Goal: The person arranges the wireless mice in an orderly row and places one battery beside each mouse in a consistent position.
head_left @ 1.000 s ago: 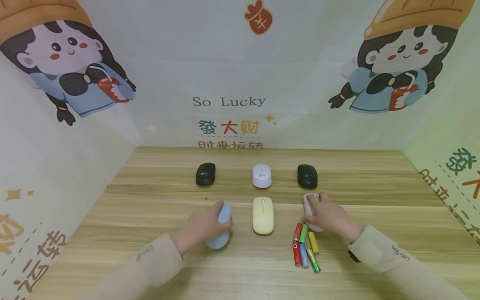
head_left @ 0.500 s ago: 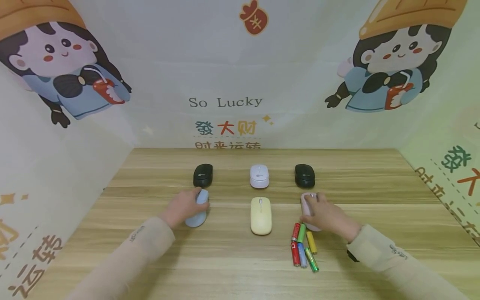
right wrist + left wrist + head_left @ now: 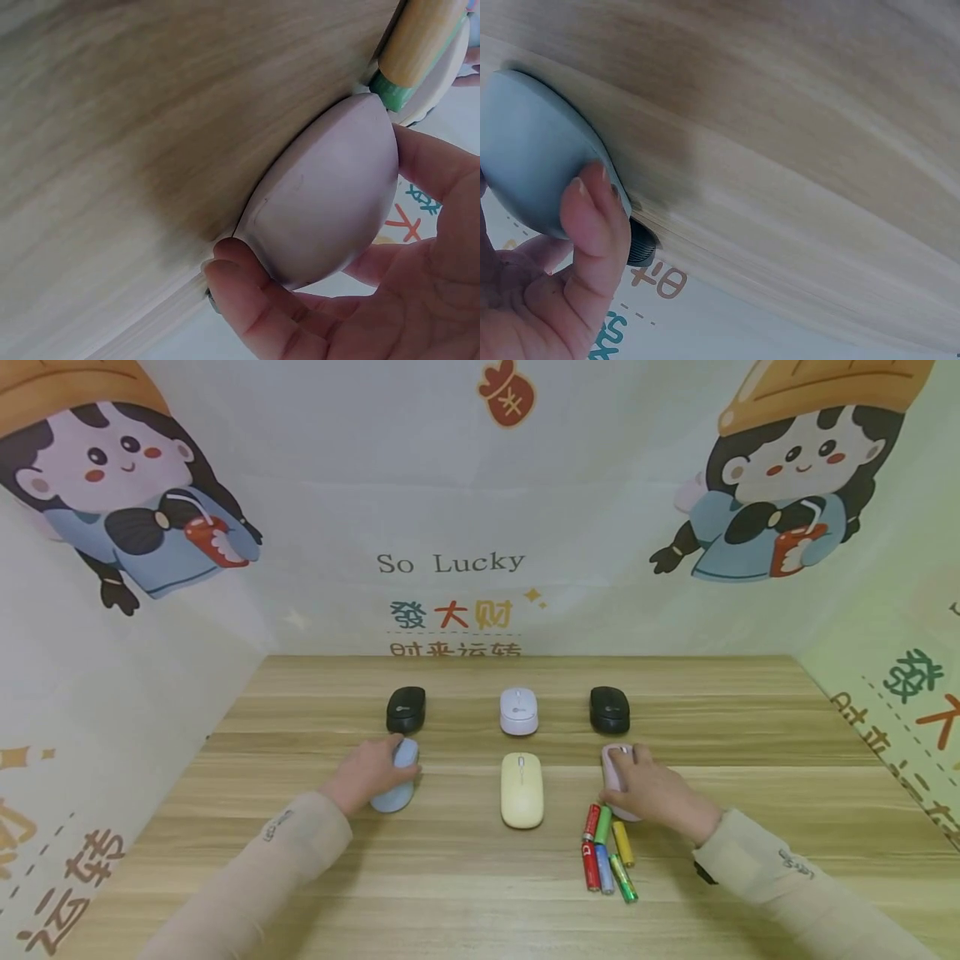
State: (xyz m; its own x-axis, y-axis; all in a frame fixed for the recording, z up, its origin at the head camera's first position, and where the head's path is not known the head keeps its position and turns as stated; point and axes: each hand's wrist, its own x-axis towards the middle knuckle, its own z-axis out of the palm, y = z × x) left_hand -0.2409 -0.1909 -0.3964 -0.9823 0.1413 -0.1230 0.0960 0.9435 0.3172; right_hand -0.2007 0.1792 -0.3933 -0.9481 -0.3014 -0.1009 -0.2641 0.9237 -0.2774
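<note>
Blue mouse [image 3: 393,796]: shifted leftward since a second ago, resting on the tabletop [image 3: 465,893] just this side of a black mouse [image 3: 406,710].
Left hand [image 3: 363,775]: gripping it.
Right hand [image 3: 652,789]: clasping the pink mouse [image 3: 322,195], batteries [image 3: 604,868] beside.
Yellow mouse [image 3: 522,790]: between them.

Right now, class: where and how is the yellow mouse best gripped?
Probably by both long sides at mid-length, coming from above and the near end: the yellow mouse lies flat, its length running front to back, with the white mouse beyond its far end.
</note>
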